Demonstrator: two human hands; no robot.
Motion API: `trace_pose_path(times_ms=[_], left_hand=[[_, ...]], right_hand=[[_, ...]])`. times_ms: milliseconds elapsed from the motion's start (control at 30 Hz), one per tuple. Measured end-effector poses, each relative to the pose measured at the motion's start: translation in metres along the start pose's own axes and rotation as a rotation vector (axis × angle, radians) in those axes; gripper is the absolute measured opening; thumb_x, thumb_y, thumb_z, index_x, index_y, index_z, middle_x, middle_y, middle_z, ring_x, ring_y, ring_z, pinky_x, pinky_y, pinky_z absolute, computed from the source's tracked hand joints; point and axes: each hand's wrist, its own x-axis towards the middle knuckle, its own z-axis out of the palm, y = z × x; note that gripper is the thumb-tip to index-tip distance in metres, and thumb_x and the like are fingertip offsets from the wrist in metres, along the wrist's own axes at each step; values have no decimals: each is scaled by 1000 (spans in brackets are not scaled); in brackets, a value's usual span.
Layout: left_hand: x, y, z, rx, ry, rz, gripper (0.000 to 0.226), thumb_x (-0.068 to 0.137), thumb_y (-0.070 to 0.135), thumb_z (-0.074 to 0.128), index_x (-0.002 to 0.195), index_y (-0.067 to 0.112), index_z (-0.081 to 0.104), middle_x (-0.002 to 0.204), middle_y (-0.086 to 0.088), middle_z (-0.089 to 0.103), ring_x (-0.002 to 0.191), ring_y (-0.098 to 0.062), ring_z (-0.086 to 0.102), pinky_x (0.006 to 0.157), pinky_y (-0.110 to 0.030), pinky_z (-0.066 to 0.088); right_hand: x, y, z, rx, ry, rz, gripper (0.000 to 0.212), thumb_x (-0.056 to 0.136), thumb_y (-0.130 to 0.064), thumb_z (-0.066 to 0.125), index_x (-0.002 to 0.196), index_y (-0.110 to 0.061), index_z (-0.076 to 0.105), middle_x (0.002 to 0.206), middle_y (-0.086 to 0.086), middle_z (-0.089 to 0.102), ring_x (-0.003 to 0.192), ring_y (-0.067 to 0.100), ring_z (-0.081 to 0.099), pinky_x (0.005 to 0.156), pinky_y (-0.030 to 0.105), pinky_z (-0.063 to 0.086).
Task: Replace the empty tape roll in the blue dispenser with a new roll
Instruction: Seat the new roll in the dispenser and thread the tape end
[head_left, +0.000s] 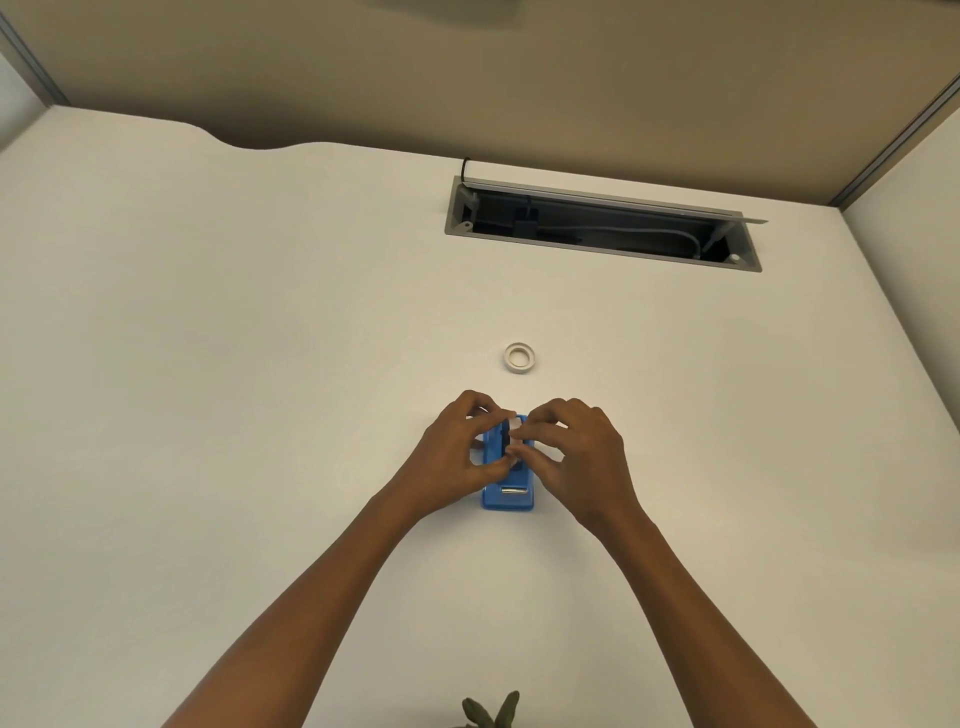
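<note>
The blue dispenser (506, 496) stands on the white desk (234, 389), its cutter end toward me. My left hand (457, 452) grips its left side, thumb and fingers pinched at the middle. My right hand (576, 452) reaches over the roll bay from the right, fingertips pinching a small whitish piece there; what that piece is I cannot make out. A white tape roll (519, 358) lies flat on the desk a short way beyond both hands, untouched.
An open cable hatch (602, 226) with wires inside is sunk into the desk at the back. Beige partition walls (467, 78) close off the rear and sides. Green plant leaves (491, 712) poke up at the near edge.
</note>
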Motion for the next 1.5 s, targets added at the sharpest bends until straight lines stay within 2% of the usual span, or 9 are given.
trace_pose_path(times_ms=[267, 400, 467, 567, 667, 733, 900, 1067, 1500], left_hand=[[1, -3, 1, 3, 3, -8, 45, 77, 27, 71, 119, 27, 56, 109, 10, 44, 95, 3, 49, 77, 0, 40], [-2, -3, 3, 6, 9, -10, 47, 79, 31, 68, 123, 31, 52, 112, 12, 42, 99, 2, 46, 83, -12, 45], [-5, -4, 4, -4, -7, -10, 59, 79, 35, 68, 131, 38, 40, 118, 14, 41, 105, 1, 44, 87, -19, 47], [-11, -9, 3, -48, -56, -58, 88, 67, 50, 74, 135, 51, 19, 127, 36, 30, 118, 9, 33, 91, -13, 38], [-16, -16, 3, -43, -104, -98, 109, 50, 57, 80, 136, 51, 13, 134, 43, 17, 125, 9, 26, 102, -22, 33], [-17, -19, 4, -24, -121, -93, 109, 52, 52, 82, 135, 54, 12, 135, 43, 15, 126, 8, 27, 104, -25, 32], [-17, -18, 5, -4, -107, -76, 96, 58, 42, 83, 124, 63, 16, 127, 47, 20, 115, 24, 26, 101, -21, 31], [-15, -19, 3, 14, -102, -69, 93, 58, 40, 83, 122, 62, 20, 126, 46, 23, 113, 23, 29, 102, -25, 35], [-16, -19, 3, 42, -108, -81, 90, 60, 40, 82, 118, 65, 17, 123, 47, 21, 111, 23, 29, 102, -23, 33]], right_hand=[[3, 1, 3, 18, 5, 0, 14, 76, -27, 67, 83, -16, 72, 99, 6, 68, 87, 24, 61, 73, 27, 39], [1, 1, 6, 125, -14, 68, 13, 79, -25, 64, 87, -16, 70, 113, 7, 62, 103, 23, 56, 83, 30, 43], [0, 0, 6, 166, -20, 93, 14, 81, -27, 62, 87, -16, 69, 120, 7, 59, 111, 23, 53, 90, 29, 40], [-2, 1, 6, 153, -7, 68, 14, 82, -28, 60, 84, -16, 68, 129, 6, 55, 122, 21, 44, 100, 25, 30], [-5, 2, 7, 99, 15, -3, 19, 85, -30, 56, 82, -15, 67, 133, 10, 53, 131, 22, 37, 106, 38, 28], [-7, 0, 7, 74, 39, -41, 24, 87, -31, 52, 81, -13, 67, 133, 12, 53, 133, 23, 35, 108, 44, 26], [-16, -2, 10, 52, 85, -50, 20, 88, -26, 54, 81, -14, 67, 135, 12, 52, 135, 26, 34, 108, 45, 27], [-25, -8, 7, -20, 154, -31, 13, 87, -25, 61, 81, -16, 68, 132, 8, 54, 132, 24, 39, 98, 40, 30], [-48, -20, 7, -96, 210, -27, 22, 91, -29, 53, 81, -16, 69, 127, 6, 57, 128, 23, 40, 95, 40, 28]])
